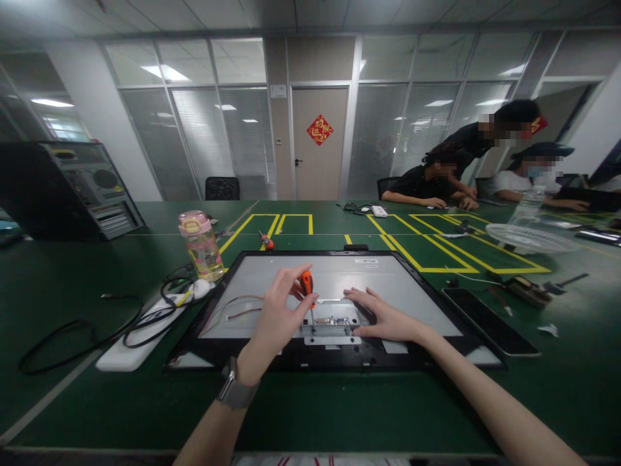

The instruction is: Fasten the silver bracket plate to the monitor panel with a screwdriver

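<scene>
My left hand (284, 301) grips an orange and black screwdriver (306, 282) by its handle, fingers closed round it. The screwdriver stands nearly upright, its tip down at the left part of a metal bracket (334, 312) with connectors on it. My right hand (383, 316) lies spread at the bracket's right end, fingertips touching it or the panel beside it. Under both hands a display panel (412, 291) with a black frame and grey back lies flat on the table. Thin wires (242, 310) run over the panel's left part.
A white power strip (140, 343), black cables (63, 353) and a pink-lidded bottle (201, 249) stand at left, before a computer tower (92, 184). A phone (490, 320) lies right of the panel. Behind it is a small red screwdriver (266, 242). Other people sit and lean at far right.
</scene>
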Demonstrator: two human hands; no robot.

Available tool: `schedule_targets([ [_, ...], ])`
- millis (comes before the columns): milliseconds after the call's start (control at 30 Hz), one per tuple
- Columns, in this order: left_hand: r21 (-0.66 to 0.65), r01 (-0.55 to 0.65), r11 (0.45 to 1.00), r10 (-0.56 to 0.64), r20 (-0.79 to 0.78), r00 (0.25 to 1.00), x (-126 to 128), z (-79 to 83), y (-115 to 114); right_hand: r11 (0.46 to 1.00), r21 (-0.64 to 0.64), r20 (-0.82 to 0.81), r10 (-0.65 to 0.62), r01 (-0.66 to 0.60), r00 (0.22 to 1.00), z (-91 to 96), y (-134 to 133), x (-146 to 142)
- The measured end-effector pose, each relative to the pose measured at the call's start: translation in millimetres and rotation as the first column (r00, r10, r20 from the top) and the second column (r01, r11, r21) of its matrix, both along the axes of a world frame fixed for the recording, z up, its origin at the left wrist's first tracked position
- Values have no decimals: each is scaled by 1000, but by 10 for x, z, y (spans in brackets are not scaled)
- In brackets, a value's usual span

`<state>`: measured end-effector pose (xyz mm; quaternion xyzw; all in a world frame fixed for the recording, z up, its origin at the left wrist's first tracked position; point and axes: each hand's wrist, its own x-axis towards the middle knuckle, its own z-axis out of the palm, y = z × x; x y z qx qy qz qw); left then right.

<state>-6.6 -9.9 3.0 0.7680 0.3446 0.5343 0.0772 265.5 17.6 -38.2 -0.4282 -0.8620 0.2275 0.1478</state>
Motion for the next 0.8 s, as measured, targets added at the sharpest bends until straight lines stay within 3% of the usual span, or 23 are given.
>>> schedule_targets([
  [367,31,-54,998,53,25,998,11,-6,-1,1000,9,9,-5,5,1000,-4,5,0],
  [533,4,-95,995,94,141,986,34,-44,-10,1000,10,-17,1,-1,1000,-15,10,6],
  [800,-159,122,980,-58,358,932,177,-187,0,1000,-23,-25,20,-21,999,-9,18,20],
])
